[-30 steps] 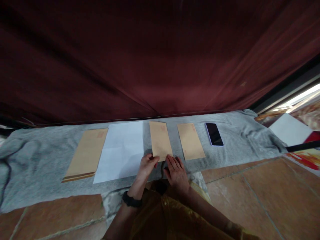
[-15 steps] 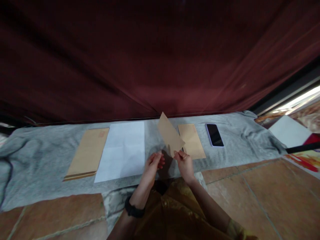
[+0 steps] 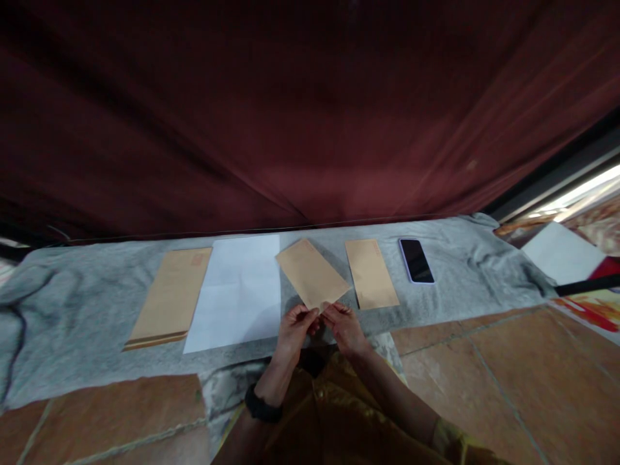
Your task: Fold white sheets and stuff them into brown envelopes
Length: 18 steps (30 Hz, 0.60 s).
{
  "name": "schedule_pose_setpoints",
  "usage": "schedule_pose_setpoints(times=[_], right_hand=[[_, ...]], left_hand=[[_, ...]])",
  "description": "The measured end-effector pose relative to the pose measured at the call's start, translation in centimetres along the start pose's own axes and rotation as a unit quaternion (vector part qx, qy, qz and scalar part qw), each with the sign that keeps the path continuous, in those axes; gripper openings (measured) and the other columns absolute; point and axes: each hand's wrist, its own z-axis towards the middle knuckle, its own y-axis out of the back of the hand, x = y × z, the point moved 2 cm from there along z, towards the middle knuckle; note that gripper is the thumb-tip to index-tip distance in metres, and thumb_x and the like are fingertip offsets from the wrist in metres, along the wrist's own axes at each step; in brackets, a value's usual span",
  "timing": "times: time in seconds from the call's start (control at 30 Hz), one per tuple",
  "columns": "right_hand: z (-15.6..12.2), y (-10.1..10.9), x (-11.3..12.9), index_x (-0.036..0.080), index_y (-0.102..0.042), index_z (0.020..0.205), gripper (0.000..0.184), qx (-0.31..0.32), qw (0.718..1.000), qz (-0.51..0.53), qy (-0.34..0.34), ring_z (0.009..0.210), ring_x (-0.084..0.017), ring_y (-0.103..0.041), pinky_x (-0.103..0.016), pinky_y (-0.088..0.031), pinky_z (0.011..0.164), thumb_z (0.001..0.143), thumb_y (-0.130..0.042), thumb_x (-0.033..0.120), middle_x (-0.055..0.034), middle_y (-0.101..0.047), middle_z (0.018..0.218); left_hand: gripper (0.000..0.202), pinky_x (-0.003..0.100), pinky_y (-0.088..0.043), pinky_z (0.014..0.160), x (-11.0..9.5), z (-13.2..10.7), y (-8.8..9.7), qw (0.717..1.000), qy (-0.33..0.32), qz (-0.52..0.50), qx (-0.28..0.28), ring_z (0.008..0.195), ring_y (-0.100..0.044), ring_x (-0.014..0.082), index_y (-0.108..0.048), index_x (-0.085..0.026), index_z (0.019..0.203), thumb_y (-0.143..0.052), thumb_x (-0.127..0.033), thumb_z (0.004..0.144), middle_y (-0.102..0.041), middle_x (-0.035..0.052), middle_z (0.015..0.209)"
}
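So in the head view, both hands, left hand (image 3: 292,332) and right hand (image 3: 346,328), are pinching the near corner of a brown paper envelope (image 3: 312,274), held slantwise over a gray cloth (image 3: 455,278). It's kinda hemmed in: white paper (image 3: 239,290) just beside it on the left, second envelope (image 3: 372,274) just right, then a smartphone (image 3: 416,261). More brown envelopes (image 3: 172,290) sit far left, and a dark red curtain (image 3: 310,142) walls off the back.
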Motion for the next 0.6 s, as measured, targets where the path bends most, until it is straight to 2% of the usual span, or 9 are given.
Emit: schedule_pose_setpoints(times=[0.33, 0.43, 0.6], right_hand=[[1.1, 2.7, -0.4, 0.02, -0.064, 0.074, 0.033, -0.068, 0.998, 0.012, -0.011, 0.079, -0.024, -0.073, -0.042, -0.061, 0.081, 0.069, -0.083, 0.045, -0.0064, -0.073, 0.08], [1.4, 3.3, -0.2, 0.018, -0.066, 0.076, 0.034, -0.078, 0.997, 0.01, -0.017, 0.079, -0.023, -0.073, -0.041, -0.062, 0.08, 0.067, -0.084, 0.046, -0.0066, -0.073, 0.081], [1.7, 4.4, 0.0, 0.019, -0.066, 0.077, 0.034, -0.081, 0.997, -0.012, 0.001, 0.076, -0.023, -0.071, -0.046, -0.061, 0.083, 0.07, -0.081, 0.049, -0.0062, -0.07, 0.079]], left_hand=[[0.04, 0.022, -0.032, 0.045, 0.0, 0.7, 2.1, 0.997, 0.03, 0.067, 0.022, 0.045, -0.048, 0.0089, -0.062, -0.018, 0.063, -0.083, -0.052, 0.055, -0.055, -0.0036, 0.051], [0.039, 0.021, -0.031, 0.044, -0.1, 0.7, 2.8, 0.995, 0.042, 0.083, 0.028, 0.045, -0.048, 0.0085, -0.063, -0.018, 0.065, -0.082, -0.051, 0.056, -0.056, -0.0035, 0.052], [0.037, 0.02, -0.033, 0.043, -0.1, 0.5, 3.2, 0.995, 0.054, 0.083, 0.027, 0.046, -0.05, 0.0082, -0.062, -0.017, 0.064, -0.082, -0.048, 0.059, -0.058, -0.0022, 0.053]])
